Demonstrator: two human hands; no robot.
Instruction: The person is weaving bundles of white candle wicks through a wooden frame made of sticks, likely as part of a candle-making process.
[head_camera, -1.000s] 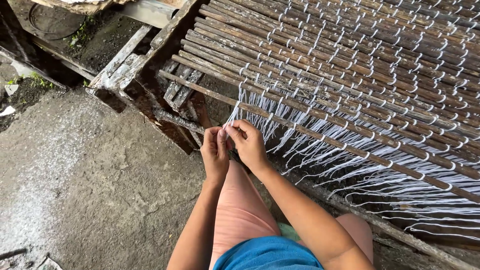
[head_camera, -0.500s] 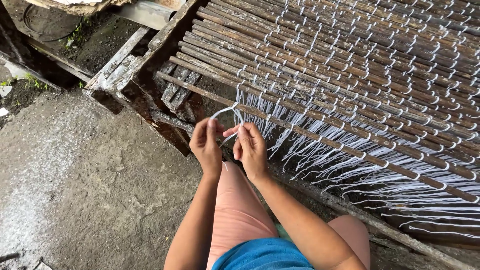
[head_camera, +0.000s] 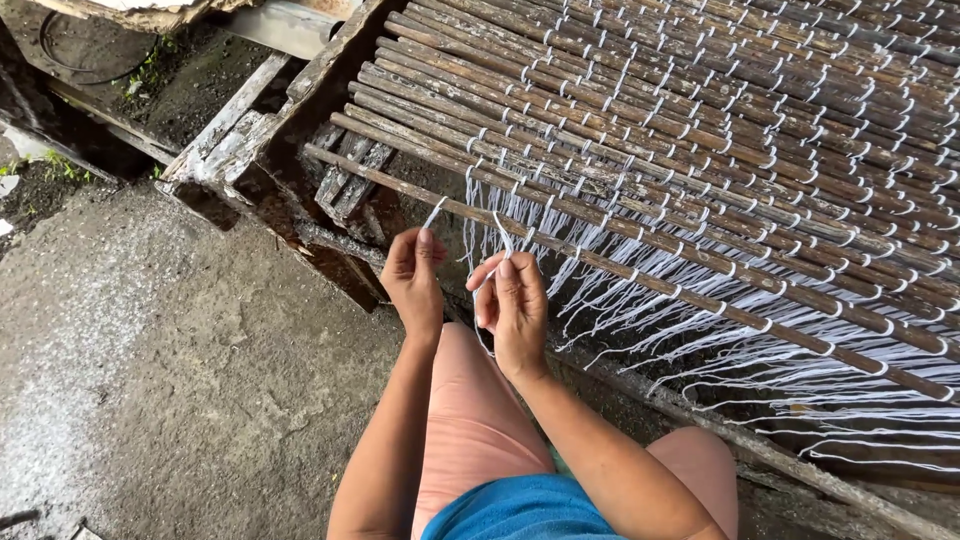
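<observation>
A wide mat of brown sticks (head_camera: 700, 150), laid side by side and bound with rows of white string knots, fills the upper right and slopes down toward the person. It rests on a weathered wooden frame (head_camera: 250, 140) at the left, which stands on a grey concrete floor (head_camera: 150, 400). Below the mat's nearest stick (head_camera: 640, 280) many loose white strings (head_camera: 720, 340) hang in a fringe that spreads toward the right. The person sits at the near edge, with knees in pink shorts (head_camera: 470, 420) and a blue shirt hem low in the frame. Both hands are raised just in front of the nearest stick, close together but apart. The left hand (head_camera: 415, 275) is closed in a pinch, thumb against fingertips, on the end of a white string (head_camera: 436, 212) that sticks up above it. The right hand (head_camera: 515, 300) is loosely curled, fingers pinched on another strand (head_camera: 503, 236) rising from it.
</observation>
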